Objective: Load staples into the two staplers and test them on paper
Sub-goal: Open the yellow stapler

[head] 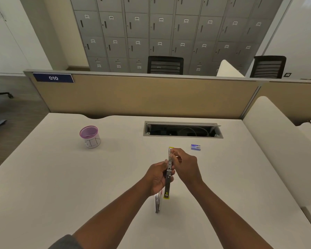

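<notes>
The yellow-trimmed stapler (168, 174) is swung fully open and held above the white desk (61, 177), its metal length running between the two hands, with the left hand (157, 178) curling its fingers (164, 163) around the hinge area while a second silvery stapler (157, 203) juts down from under that same palm. The right hand (186, 167) comes in from the right with fingertips pressed together, pinching at the upper staple channel; what they pinch is too small to tell. Both forearms reach forward, and a small blue staple box (195, 147) lies on the desk just beyond the right hand.
</notes>
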`<state>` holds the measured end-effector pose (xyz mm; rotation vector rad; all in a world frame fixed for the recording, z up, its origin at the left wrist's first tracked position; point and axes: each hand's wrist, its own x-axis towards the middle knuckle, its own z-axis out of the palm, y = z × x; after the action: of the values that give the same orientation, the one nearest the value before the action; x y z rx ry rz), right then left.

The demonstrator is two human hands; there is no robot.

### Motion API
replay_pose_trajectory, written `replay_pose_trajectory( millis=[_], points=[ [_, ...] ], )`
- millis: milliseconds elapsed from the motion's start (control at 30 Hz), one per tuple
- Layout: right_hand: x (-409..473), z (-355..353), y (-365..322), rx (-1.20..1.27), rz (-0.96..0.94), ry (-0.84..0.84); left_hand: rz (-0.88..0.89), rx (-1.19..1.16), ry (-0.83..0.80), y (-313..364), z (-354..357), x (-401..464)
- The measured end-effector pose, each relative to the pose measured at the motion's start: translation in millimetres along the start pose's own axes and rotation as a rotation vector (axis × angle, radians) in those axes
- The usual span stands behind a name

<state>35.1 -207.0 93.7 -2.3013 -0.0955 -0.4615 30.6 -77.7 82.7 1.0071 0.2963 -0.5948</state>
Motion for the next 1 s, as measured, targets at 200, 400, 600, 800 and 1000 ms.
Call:
replay_pose_trajectory(
  millis=[200,400,600,800,1000],
  points=[
    [-1.7,1.1,-3.5,0.000,-0.026,0.005,0.007,0.024,0.023,-1.3,-2.3,-0.4],
    [-3.6,1.3,-5.7,-0.007,-0.030,-0.018,-0.001,0.027,0.034,-2.8,-4.5,-2.7],
    [-12.1,2.3,-5.8,0.004,-0.025,-0.016,-0.001,-0.015,0.033,-8.8,-4.7,-5.4],
    [-18.7,4.4,-3.3,0.000,-0.059,-0.006,-0.005,-0.034,0.046,-11.4,-5.9,-7.2],
    [-26.5,6.2,-0.7,-0.026,-0.022,0.001,-0.011,-0.042,0.041,-13.4,-5.8,-6.4]
  ],
)
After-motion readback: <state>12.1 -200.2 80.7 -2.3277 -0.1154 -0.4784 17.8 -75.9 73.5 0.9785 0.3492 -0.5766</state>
